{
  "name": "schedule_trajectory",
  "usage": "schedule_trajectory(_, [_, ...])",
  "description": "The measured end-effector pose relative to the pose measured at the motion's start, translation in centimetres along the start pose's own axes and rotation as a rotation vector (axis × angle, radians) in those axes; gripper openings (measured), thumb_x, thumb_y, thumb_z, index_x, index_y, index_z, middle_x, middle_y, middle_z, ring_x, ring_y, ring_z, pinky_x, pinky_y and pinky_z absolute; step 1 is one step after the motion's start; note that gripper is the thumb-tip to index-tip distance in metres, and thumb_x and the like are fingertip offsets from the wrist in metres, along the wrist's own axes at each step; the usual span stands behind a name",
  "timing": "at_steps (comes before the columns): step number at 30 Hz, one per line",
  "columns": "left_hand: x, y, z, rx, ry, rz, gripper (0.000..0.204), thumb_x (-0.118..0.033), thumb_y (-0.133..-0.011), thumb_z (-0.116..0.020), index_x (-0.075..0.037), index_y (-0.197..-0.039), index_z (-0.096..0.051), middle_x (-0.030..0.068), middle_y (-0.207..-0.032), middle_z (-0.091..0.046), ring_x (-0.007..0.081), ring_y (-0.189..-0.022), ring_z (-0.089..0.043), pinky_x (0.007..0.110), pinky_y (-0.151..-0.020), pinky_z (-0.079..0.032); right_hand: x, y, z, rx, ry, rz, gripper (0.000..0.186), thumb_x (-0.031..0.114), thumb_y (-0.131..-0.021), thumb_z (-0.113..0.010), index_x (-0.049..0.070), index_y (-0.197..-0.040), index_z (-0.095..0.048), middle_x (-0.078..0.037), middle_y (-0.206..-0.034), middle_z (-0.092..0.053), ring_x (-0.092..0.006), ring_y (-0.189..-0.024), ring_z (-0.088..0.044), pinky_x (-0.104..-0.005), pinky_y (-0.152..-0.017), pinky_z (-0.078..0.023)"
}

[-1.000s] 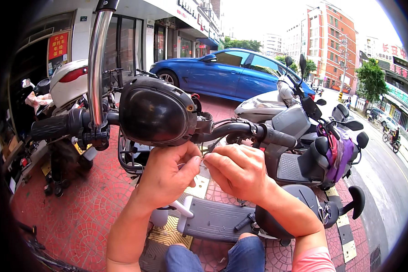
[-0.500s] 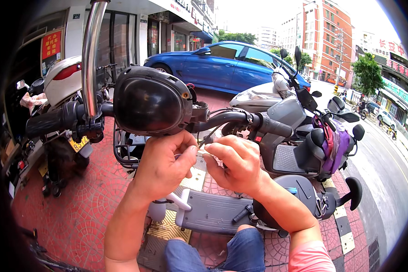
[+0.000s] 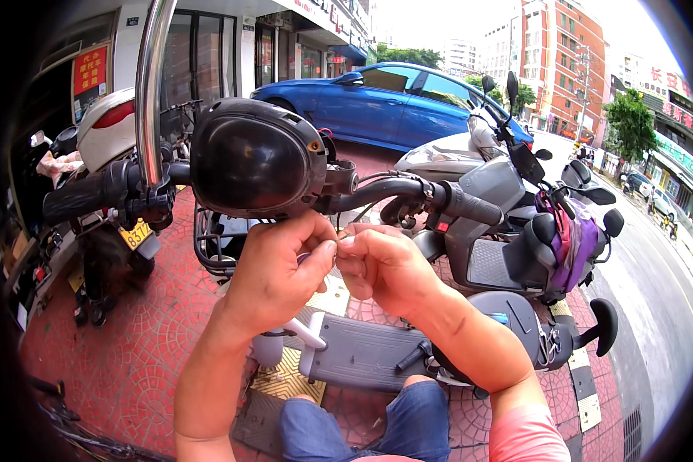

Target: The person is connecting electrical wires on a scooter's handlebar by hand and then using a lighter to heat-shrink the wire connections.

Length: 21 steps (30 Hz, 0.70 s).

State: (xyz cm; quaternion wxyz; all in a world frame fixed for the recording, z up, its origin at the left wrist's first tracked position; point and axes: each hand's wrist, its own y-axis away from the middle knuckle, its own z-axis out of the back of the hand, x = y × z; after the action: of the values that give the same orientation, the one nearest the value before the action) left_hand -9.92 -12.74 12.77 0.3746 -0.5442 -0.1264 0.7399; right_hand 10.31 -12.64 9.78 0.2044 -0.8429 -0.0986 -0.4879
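Observation:
Below the black headlight shell (image 3: 258, 160) of a scooter, both my hands meet fingertip to fingertip. My left hand (image 3: 279, 269) is closed, thumb pressed against the curled forefinger. My right hand (image 3: 385, 266) is pinched too, its fingertips touching those of the left. A thin wire (image 3: 338, 225) shows at the meeting point; most of it is hidden by the fingers. Thin dark cables run down from the handlebar (image 3: 396, 187) close behind my right hand. At the left end of the bar is a black grip (image 3: 75, 198), with a chrome mirror stem (image 3: 153, 100) rising beside it.
Under my arms lies the scooter's grey footboard (image 3: 369, 350), with a loose black grip (image 3: 413, 356) on it. The black seat (image 3: 508, 327) is at the right. Other parked scooters (image 3: 489, 223) and a blue car (image 3: 385, 108) stand beyond. A white scooter (image 3: 104, 131) is at left.
My right hand has moved slightly left and its fingers have curled in, closing the gap to my left hand. The view has shifted slightly.

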Motion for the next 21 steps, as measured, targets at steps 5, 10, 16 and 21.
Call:
schedule_trajectory(5, [-0.5,0.0,0.2,0.007,0.035,0.045,0.013,-0.007,-0.101,-0.063,0.005,-0.098,-0.067,0.0061,-0.074,-0.069,0.011,-0.062,-0.069,0.029,-0.057,-0.057,-0.6,0.9,-0.1,-0.089,0.802,0.663,0.018,0.007,-0.094,-0.077,0.001,-0.106,-0.065,-0.006,-0.088,-0.069,-0.0183,-0.07,-0.07,-0.0306,-0.059,-0.054])
schedule_trajectory(10, [-0.8,-0.3,0.0,0.016,0.063,0.083,0.013,-0.006,-0.102,-0.063,0.005,-0.098,-0.067,0.005,-0.076,-0.068,0.011,-0.062,-0.069,0.029,-0.056,-0.057,0.9,0.3,0.4,-0.17,1.571,1.441,0.028,0.007,-0.079,-0.084,0.007,-0.105,-0.072,-0.007,-0.092,-0.07,-0.0244,-0.073,-0.071,-0.0348,-0.065,-0.055])
schedule_trajectory(16, [-0.6,-0.2,0.6,0.074,0.051,0.08,0.01,-0.007,-0.107,-0.062,0.001,-0.105,-0.066,0.0029,-0.086,-0.068,0.0076,-0.07,-0.067,0.024,-0.058,-0.058,1.8,0.1,0.4,-0.106,1.663,1.484,0.023,0.007,-0.077,-0.082,0.009,-0.099,-0.075,-0.004,-0.095,-0.07,-0.0215,-0.073,-0.07,-0.0358,-0.064,-0.055])
schedule_trajectory(21, [-0.5,-0.2,0.5,0.067,0.072,0.071,0.011,-0.006,-0.104,-0.063,0.004,-0.101,-0.066,0.0047,-0.082,-0.068,0.0105,-0.067,-0.069,0.027,-0.058,-0.057,1.8,-0.3,0.5,-0.043,1.561,1.441,0.019,0.006,-0.077,-0.082,0.008,-0.094,-0.073,-0.005,-0.09,-0.069,-0.022,-0.07,-0.069,-0.0365,-0.06,-0.054])
